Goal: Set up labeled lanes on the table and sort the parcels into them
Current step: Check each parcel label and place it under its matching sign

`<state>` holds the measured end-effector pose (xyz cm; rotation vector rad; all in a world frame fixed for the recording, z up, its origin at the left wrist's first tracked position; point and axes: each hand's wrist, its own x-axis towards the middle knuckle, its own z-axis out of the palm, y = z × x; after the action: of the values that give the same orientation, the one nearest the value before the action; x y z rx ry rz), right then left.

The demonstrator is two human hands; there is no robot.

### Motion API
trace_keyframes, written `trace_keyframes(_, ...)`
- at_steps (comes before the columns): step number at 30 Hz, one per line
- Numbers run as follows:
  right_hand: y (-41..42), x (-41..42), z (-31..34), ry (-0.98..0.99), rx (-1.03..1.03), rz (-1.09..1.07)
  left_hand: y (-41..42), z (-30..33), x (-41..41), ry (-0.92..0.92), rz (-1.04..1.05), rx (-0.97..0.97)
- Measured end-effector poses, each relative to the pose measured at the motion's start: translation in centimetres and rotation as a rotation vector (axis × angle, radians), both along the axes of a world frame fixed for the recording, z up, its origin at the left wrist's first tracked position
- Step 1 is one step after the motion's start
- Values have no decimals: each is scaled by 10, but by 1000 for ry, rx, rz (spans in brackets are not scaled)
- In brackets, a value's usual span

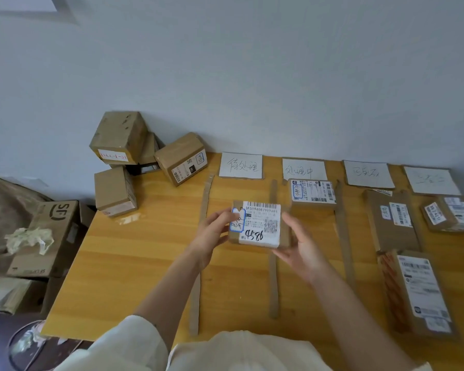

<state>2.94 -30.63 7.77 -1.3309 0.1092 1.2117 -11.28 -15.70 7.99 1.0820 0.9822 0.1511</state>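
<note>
While glossy wood gleams, both hands [257, 236] grip a square cardboard parcel [260, 223].

SF carton [51, 236]: left of table, on floor | crumpled plastic [30, 238]: on carton | wall [252, 76]: pale

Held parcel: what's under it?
Under the held parcel, gripped by left hand and right hand: wooden table and a cardboard strip. The strip's middle is covered.
</note>
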Motion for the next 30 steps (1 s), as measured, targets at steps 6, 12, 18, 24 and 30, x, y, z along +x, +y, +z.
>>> trace_keyframes(6, -26, -2, 13, -135, -54, 291, 0, -2, 8, -10, -168, 16)
trace_keyframes(12, -49, -16, 1, -82, -71, 72, -10, -8, 27, -12, -184, -12)
trace_keyframes(18, -90, 6, -3, -53, -62, -143, -33, -17, 57, 114, -177, 66)
trace_keyframes(24, -150, 72, 1, -59, 18, -418, -83, -23, 96, 161, -233, 165)
trace_keyframes(30, -202, 147, 2, -65, 116, -612, -140, -22, 146, 186, -343, 251)
